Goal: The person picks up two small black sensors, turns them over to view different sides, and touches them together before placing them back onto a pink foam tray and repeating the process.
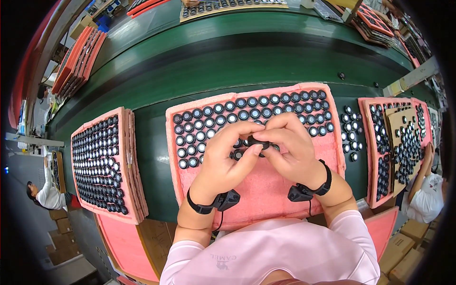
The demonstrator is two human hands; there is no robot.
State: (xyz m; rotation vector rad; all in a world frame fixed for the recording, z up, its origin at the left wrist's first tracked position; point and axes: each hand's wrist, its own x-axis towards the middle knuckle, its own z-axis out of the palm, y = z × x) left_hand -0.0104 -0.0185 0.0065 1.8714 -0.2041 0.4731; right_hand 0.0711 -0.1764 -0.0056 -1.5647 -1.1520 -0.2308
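Over a pink foam tray (251,204), my left hand (225,154) and my right hand (297,149) meet at the fingertips. Pinched between them is a small round black part (259,142); both hands' fingers and thumbs press on it and cover much of it. The tray's far half carries rows of similar black cylindrical parts (209,122) with shiny grey-blue tops. My hands hide some parts in the middle rows, while bare pink foam shows on the near side. Each wrist wears a black strap with a small black device.
To the left stands a stack of filled pink trays (130,166). Loose black parts (351,130) lie right of my tray, beside more trays (375,190) where a co-worker (427,190) sits. A green conveyor belt (237,61) runs beyond, with more trays (78,61) at far left.
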